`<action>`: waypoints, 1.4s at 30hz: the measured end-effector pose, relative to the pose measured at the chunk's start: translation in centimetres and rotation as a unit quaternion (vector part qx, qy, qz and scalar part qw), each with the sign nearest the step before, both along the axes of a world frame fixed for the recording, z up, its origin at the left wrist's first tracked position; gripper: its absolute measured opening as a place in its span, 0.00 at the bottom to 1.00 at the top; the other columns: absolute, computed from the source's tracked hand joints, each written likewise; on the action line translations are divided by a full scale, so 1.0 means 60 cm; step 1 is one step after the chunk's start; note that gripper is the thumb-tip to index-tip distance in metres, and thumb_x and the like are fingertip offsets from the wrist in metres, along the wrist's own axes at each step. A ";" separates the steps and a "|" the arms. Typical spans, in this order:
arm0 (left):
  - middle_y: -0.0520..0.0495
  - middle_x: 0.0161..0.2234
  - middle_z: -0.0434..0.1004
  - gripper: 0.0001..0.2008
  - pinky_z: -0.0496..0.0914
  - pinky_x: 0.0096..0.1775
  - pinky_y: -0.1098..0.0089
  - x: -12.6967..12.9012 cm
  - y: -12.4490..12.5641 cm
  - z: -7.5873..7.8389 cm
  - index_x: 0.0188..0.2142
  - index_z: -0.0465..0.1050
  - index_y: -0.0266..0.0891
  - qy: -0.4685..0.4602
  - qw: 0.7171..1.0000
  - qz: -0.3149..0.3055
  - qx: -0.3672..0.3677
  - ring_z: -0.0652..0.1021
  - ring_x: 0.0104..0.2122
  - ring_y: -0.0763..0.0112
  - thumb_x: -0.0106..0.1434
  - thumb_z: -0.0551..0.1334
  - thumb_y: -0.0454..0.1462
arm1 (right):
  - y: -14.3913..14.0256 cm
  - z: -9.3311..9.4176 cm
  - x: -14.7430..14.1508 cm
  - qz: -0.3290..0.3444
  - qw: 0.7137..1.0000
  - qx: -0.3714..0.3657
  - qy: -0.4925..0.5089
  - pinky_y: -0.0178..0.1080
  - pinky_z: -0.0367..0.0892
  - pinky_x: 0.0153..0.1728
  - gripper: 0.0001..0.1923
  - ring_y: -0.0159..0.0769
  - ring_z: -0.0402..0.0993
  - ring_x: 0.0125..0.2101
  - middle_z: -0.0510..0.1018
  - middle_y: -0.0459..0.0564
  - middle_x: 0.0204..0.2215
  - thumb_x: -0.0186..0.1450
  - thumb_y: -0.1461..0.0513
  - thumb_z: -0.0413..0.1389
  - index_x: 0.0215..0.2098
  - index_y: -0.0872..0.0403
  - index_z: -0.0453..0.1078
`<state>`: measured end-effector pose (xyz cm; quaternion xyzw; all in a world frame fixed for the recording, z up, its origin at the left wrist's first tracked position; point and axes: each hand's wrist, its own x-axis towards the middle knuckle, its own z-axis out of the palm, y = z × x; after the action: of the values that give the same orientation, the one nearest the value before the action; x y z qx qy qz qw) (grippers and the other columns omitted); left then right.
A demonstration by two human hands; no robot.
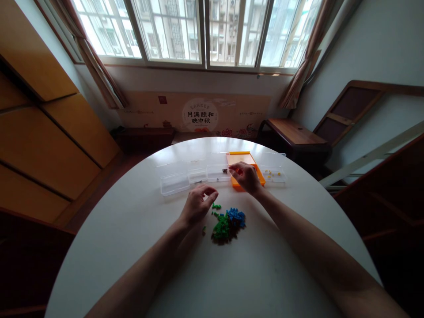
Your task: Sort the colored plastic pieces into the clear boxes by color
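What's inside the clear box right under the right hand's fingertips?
A few small dark pieces lie in the clear box beside the right hand; anything under the fingers is covered.

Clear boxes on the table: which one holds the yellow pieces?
The rightmost clear box, right of the orange tray; yellow bits lie inside it, unlike the other boxes.

I count four clear boxes (175, 183) in a row, one orange tray (243, 158), one pile of small bricks (228, 224) and two hands (197, 204) over one surface (139, 229).
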<state>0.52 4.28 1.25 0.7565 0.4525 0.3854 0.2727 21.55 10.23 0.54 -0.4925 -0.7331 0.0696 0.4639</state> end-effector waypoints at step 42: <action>0.49 0.32 0.75 0.10 0.66 0.41 0.67 0.014 -0.024 0.015 0.31 0.75 0.40 0.165 0.969 -0.179 0.030 0.70 0.36 0.66 0.51 0.59 0.27 | -0.074 -0.033 0.013 0.066 0.994 0.031 -0.086 0.32 0.63 0.31 0.06 0.30 0.70 0.27 0.75 0.47 0.28 0.64 0.64 0.54 0.34 0.53 0.73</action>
<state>1.35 2.83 2.18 0.8862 0.3369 0.2136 0.2358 22.33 5.76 -1.45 -0.4324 -0.8030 0.0347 0.4086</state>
